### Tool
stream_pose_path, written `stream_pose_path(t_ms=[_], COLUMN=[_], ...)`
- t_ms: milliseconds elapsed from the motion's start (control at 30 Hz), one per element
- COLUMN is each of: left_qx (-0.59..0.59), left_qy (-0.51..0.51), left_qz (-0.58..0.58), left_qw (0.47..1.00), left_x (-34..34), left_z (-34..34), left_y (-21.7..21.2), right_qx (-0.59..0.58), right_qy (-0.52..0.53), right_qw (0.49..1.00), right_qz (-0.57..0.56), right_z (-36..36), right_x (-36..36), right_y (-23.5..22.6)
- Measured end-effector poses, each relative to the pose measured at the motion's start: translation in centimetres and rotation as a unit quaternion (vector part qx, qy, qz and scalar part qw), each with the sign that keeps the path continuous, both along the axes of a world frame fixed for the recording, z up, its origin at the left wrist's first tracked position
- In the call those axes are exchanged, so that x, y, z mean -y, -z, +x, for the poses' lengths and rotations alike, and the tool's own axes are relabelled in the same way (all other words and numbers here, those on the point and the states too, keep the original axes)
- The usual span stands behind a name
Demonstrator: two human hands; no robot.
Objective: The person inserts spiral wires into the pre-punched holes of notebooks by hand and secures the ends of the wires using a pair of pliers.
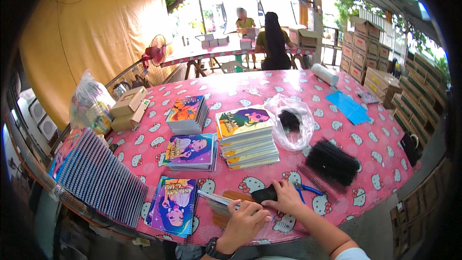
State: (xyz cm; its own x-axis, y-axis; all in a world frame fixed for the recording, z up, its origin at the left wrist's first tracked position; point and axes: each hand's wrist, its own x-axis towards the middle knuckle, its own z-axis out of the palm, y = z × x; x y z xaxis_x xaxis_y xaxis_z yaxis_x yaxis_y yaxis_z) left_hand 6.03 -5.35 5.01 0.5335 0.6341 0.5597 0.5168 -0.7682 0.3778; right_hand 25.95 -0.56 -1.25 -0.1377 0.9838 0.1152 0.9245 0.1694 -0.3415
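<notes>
At the table's near edge, my left hand (245, 223), a dark watch on its wrist, has its fingers curled at a thin pad of pages (216, 199) that stands tilted with its edge up. My right hand (286, 197) grips a small black object (264, 194), whose kind I cannot make out. Under both lies a brown wooden board (237, 195), partly hidden. Blue-handled pliers (309, 189) rest just beyond my right hand. To the left lies a spiral notebook (172, 207) with a colourful illustrated cover.
Several cover-topped stacks (248, 137) stand mid-table. A tall stack of spiral notebooks (98, 173) leans at left. Black binding coils (333, 162) lie at right, near a plastic bag (293, 123) holding more. Beyond are a blue sheet (347, 107), cartons (368, 43), a fan (157, 50) and two people.
</notes>
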Motion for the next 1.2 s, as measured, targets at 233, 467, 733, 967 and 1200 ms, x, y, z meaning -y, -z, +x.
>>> stream_pose_path(t_ms=[233,467,733,967,1200], left_qx=[0.022,0.043,0.04,0.034,0.06], left_qy=[0.004,0.016,0.009,0.023,0.021], left_qz=[-0.017,-0.008,-0.009,-0.012,-0.014], left_qw=[1.0,0.999,0.999,0.999,0.998], left_x=[-0.3,-0.3,-0.4,-0.7,-1.0], left_z=[0.5,0.2,0.1,-0.3,0.1], left_y=[-0.3,-0.6,-0.6,-0.2,0.1], right_qx=[-0.298,-0.248,-0.046,0.051,0.012], right_qy=[0.001,-0.111,-0.218,-0.232,-0.189], right_qw=[0.955,0.945,0.968,0.971,0.981], right_qz=[0.013,0.183,0.114,-0.039,0.053], right_z=[0.5,0.1,1.2,2.2,5.0], right_x=[-0.1,1.6,1.3,-0.9,-5.1], right_y=[0.4,-2.5,-0.3,-0.5,0.8])
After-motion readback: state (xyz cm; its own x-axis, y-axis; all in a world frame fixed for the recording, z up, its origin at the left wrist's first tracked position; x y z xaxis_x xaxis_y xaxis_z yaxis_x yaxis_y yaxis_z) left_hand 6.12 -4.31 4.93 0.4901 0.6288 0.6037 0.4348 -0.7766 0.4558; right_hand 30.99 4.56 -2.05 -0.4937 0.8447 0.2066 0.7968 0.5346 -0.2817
